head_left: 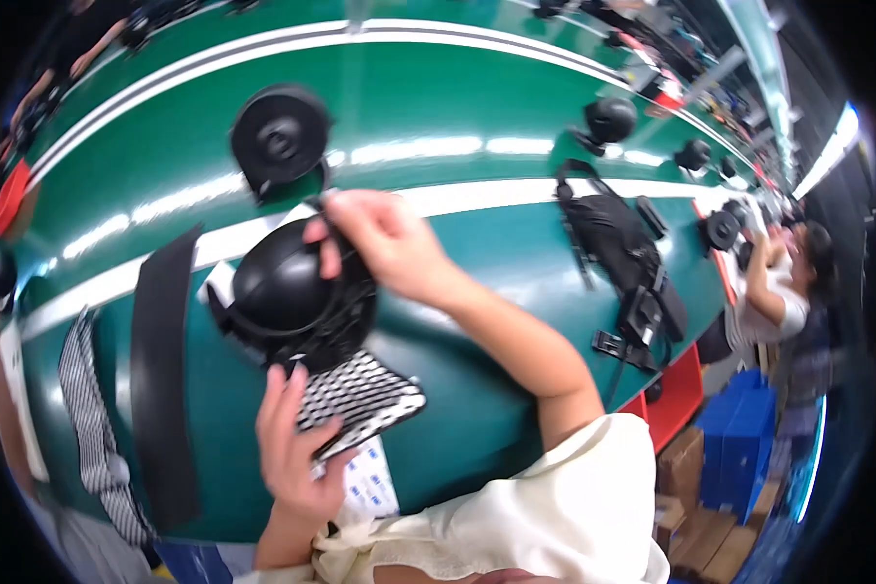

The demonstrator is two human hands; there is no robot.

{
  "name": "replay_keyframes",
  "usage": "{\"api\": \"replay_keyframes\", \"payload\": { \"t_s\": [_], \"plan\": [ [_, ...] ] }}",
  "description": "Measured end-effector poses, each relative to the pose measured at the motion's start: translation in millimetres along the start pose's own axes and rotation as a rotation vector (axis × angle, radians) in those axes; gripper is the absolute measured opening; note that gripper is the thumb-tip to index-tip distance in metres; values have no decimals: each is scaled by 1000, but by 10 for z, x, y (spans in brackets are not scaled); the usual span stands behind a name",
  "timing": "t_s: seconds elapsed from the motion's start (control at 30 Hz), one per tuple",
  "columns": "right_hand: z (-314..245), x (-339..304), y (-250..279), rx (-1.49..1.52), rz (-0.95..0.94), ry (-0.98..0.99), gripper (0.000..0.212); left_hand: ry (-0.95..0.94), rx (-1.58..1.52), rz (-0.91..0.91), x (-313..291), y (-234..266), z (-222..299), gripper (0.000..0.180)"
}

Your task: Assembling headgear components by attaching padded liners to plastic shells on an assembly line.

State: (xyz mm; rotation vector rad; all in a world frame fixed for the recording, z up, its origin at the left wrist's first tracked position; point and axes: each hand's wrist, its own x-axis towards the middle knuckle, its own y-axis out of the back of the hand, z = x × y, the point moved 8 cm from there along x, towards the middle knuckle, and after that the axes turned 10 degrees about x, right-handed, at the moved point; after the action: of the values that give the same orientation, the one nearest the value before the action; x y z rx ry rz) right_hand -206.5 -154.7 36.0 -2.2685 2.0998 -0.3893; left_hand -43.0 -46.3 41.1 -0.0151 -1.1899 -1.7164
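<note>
A glossy black domed unit (297, 277) with a thick rim lies tilted on the green table in front of me, its exact kind unclear. My right hand (384, 243) reaches over it from the right, thumb and fingers closed at its upper edge. From below comes my left hand (300, 453), its fingers stretched out and apart. Those fingertips reach the unit's lower edge, beside a black-and-white checked flap (355, 399) that spreads below the dome. What lies under the right fingers is partly hidden.
Left are a long black strip (164, 380) and a striped strap (92, 419). Beyond the white rail, a round black unit (280, 136) sits on a green belt. Black straps with buckles (618, 243) lie right. A co-worker (774, 292) sits far right, near blue boxes (738, 438).
</note>
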Motion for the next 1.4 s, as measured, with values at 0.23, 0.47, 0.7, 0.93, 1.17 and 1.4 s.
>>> {"api": "replay_keyframes", "payload": {
  "t_s": [0.23, 0.47, 0.7, 0.93, 1.17, 1.4],
  "plan": [
    [-736, -610, -373, -419, -243, 585, 35, 278, -32, 551, -337, 466, -31, 43],
    [-319, -857, -678, -80, -355, 241, 37, 507, -234, 522, -445, 292, -280, 42],
    [-330, -771, -701, -221, -338, 260, 16, 334, -555, 262, -161, 242, -306, 42],
    [-299, -839, -785, -237, -318, 402, 9, 416, -566, 330, -271, 299, -361, 22],
    [-730, -903, -975, -904, -345, 733, 32, 232, -473, 347, -192, 352, -316, 25],
    [-672, -992, -1016, -816, -361, 858, 32, 255, -340, 270, -181, 306, -261, 22]
  ]
}}
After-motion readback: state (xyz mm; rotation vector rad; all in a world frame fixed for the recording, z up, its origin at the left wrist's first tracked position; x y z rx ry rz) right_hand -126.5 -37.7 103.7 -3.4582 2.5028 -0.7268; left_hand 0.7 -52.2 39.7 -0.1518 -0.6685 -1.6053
